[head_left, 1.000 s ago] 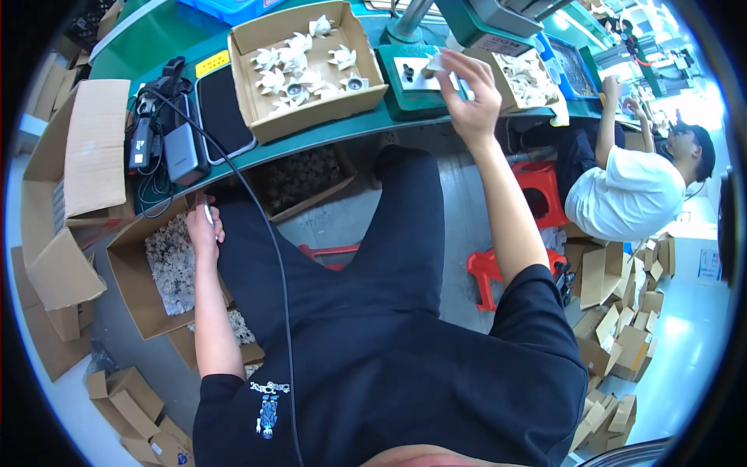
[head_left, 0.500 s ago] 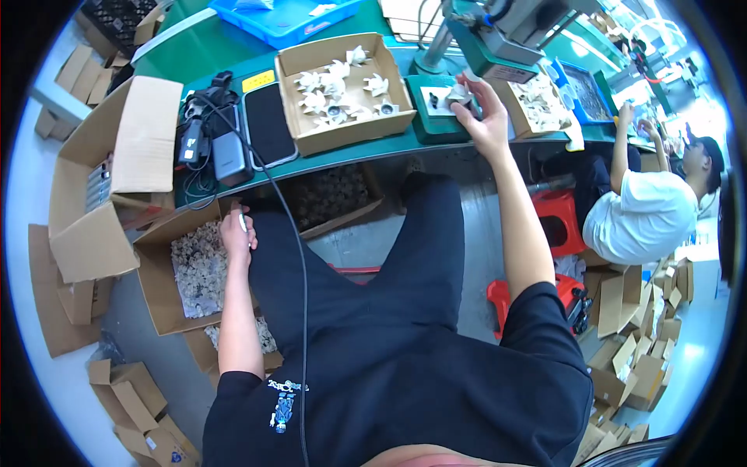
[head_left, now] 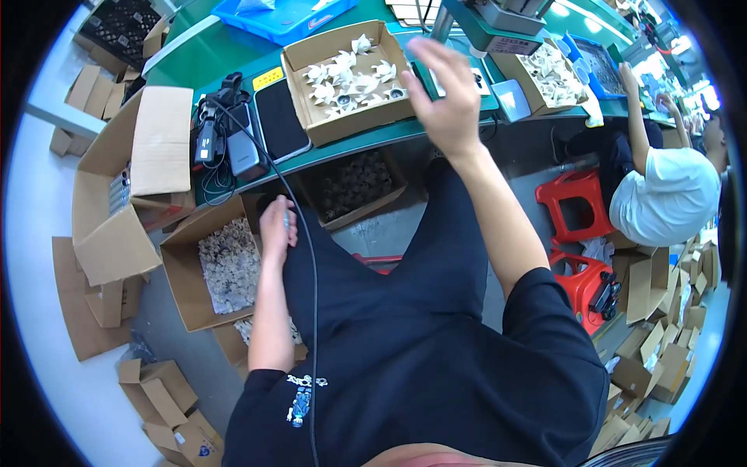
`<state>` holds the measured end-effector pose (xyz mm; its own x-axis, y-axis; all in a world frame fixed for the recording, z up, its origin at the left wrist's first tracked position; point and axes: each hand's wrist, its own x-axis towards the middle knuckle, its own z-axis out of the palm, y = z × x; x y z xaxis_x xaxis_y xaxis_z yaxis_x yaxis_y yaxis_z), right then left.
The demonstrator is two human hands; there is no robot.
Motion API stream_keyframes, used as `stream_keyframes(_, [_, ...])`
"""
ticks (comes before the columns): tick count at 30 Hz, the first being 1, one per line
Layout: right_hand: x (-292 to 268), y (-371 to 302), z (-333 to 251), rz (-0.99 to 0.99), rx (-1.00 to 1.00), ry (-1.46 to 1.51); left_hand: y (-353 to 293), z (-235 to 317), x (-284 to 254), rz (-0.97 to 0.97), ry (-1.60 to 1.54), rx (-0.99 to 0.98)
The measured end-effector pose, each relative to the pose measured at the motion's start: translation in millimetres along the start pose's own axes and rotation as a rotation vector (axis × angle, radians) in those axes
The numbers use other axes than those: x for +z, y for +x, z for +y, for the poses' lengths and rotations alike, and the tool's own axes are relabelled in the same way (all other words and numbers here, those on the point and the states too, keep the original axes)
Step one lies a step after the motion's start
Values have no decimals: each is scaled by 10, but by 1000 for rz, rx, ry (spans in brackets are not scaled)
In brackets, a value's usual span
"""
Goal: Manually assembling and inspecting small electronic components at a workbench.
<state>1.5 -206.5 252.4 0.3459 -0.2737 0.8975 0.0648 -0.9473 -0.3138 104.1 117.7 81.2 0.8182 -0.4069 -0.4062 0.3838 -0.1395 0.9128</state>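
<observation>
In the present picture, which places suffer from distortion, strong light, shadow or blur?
Head view: fisheye distortion curves the green bench and the corners are black; head view, upper right: glare washes out the background near the co-worker; head view, under the bench: shade dims the cardboard box; head view, upper middle: the right hand looks slightly soft.

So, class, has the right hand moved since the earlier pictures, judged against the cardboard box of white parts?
Yes, leftward: the right hand was clear of the cardboard box; now, in this view, it reaches the box's right edge.
</observation>
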Motion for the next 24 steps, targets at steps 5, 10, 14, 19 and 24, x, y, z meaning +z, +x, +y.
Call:
stream_keyframes(5, [-93,-597,-436,-585,-53,550,-463,-49,558,-578,-224,-236])
stream_keyframes(10, [-324,-1238,-566,-869,168,749,-590,-70,879,-899,-350,-300])
stream_keyframes(14, [-486,-1207,-444,-807,513,835,-511,139,1030,-1020,-414,-327])
stream_keyframes(19, [-531,-563,-50,-239,494,355,-440,212,1056,-1020,-390,-280])
stream_keyframes(24, [-542,-130,813,-60,42,-139,-517,-87,1119,-945,-325,-435])
